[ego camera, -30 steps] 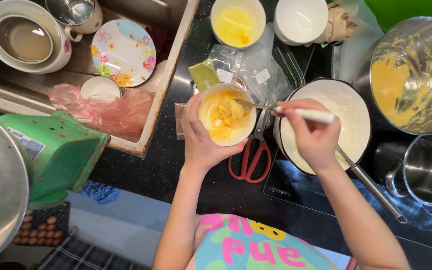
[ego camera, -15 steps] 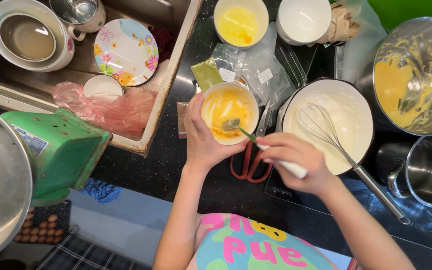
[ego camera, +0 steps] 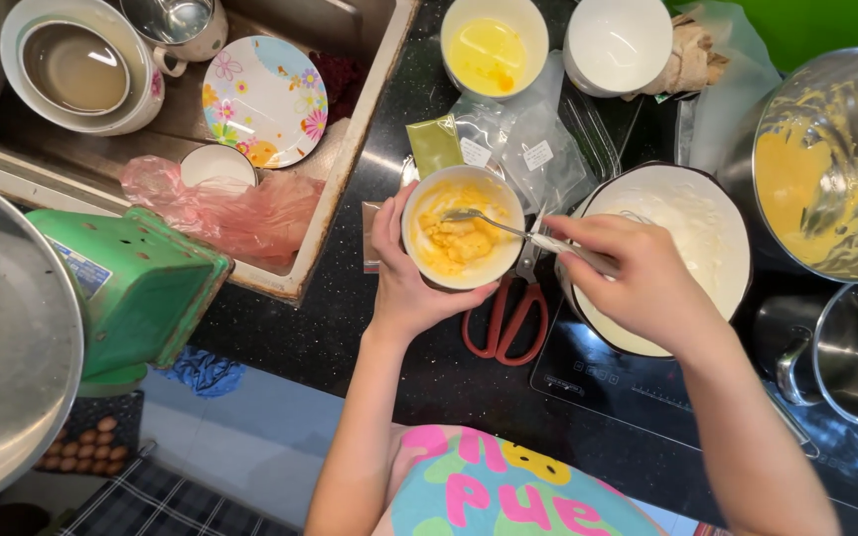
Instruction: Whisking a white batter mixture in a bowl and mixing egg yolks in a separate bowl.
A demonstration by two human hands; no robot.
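Hands: left (ego camera: 411, 283) cupping yellow-batter bowl (ego camera: 463, 234) | right (ego camera: 638, 273) gripping fork (ego camera: 508, 228) | green packet (ego camera: 434, 145), clear labelled bags (ego camera: 528, 154) behind

Fork swings back across the small bowl

Half a second ago the right hand (ego camera: 647, 288) sat lower, below the white batter bowl (ego camera: 692, 248), with the fork (ego camera: 508, 230) angled up into the small bowl (ego camera: 463, 240) from the lower right. Now that hand has risen to mid-frame over the batter bowl's left rim, and the fork lies nearly level, its tines at the yellow mixture's upper left.
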